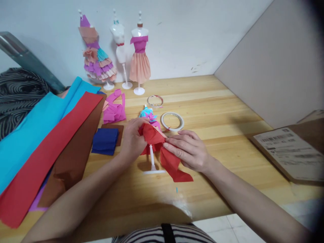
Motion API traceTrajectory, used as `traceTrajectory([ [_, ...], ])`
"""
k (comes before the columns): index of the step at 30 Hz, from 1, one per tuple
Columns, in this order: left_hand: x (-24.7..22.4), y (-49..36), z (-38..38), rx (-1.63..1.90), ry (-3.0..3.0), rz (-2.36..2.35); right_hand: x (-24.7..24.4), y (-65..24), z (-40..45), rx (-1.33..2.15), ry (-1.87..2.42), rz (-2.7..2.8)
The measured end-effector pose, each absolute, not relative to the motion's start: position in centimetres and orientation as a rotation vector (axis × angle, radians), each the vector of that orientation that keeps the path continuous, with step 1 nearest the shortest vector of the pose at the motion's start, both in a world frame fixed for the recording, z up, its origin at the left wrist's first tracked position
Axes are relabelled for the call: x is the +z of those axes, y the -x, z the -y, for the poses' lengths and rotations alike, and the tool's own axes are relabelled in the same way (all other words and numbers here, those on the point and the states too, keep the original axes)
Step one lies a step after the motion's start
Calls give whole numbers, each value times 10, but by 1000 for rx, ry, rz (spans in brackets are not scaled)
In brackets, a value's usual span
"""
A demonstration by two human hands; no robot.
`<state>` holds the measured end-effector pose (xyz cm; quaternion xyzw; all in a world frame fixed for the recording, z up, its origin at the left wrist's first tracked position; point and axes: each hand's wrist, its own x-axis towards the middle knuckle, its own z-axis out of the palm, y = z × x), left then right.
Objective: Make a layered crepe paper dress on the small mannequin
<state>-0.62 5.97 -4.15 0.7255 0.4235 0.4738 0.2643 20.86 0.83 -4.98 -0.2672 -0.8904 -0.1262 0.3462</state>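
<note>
A small dress-form mannequin (152,158) on a white stand is in front of me, tipped slightly. Its top is covered in turquoise paper (144,113) with a pink flower-like piece (151,117). Red crepe paper (153,135) wraps its lower part, and a loose red end hangs down at the right. My left hand (134,136) grips the red paper at the mannequin's left side, its fingertips partly hidden behind it. With fingers pressed together, my right hand (188,150) pinches the red strip at the other side.
Three mannequins, one in a peach skirt (140,67), stand by the wall. Two tape rolls, the larger white (172,121), lie beyond my hands. Crepe sheets, including a long red one (53,155), and folded blue paper (105,141) lie left. A cardboard box (286,155) is at right.
</note>
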Motion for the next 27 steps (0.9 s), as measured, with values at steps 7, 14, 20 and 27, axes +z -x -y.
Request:
traceTrajectory([
  [7, -41, 8, -60, 1297, -1951, -1086, -43, -201, -6, -336, 647, 2289],
  [14, -45, 9, -61, 1305, -1926, -1082, -41, -198, -5, -378, 613, 2318],
  [20, -44, 9, -61, 1306, -1914, -1158, -47, -193, -9, -359, 597, 2317],
  [27, -49, 9, -64, 1258, -1769, -1194, -55, -193, -8, -399, 663, 2293],
])
